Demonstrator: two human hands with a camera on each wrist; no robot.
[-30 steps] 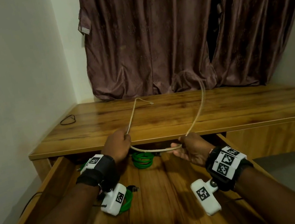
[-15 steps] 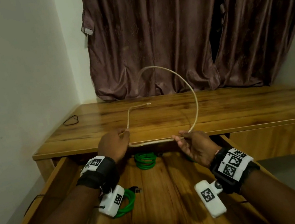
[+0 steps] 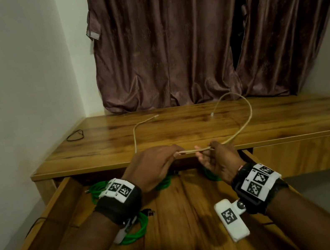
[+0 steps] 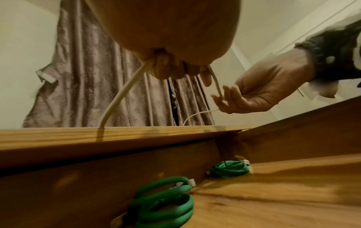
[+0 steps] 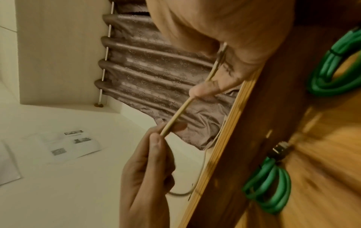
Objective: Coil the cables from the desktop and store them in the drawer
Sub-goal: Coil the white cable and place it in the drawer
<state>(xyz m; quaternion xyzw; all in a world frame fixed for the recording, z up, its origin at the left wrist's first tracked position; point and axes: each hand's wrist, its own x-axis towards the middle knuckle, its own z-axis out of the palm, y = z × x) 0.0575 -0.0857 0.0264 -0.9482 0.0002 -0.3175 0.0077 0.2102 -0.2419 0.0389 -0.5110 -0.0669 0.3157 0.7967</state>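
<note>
A thin beige cable (image 3: 250,109) lies in a loop on the desktop (image 3: 280,120), both plug ends resting on the wood. Over the desk's front edge my left hand (image 3: 174,154) grips one part of it, fingers curled (image 4: 164,69). My right hand (image 3: 203,151) pinches the cable a short way to the right, between thumb and fingertips (image 5: 156,138). A short doubled stretch of cable (image 3: 195,150) runs between the hands. Below them the drawer (image 3: 187,220) stands open, with several coiled green cables (image 3: 134,233) (image 4: 164,205) (image 5: 269,189) in it.
A small black cable (image 3: 75,135) lies at the desk's far left corner by the wall. A brown curtain (image 3: 168,47) hangs behind the desk. A second drawer front (image 3: 308,154) to the right is closed. Papers (image 5: 70,143) lie on a pale surface.
The tall cable loop has dropped from in front of the curtain onto the desk at the right. My hands have come closer together, so the stretch between them is shorter.
</note>
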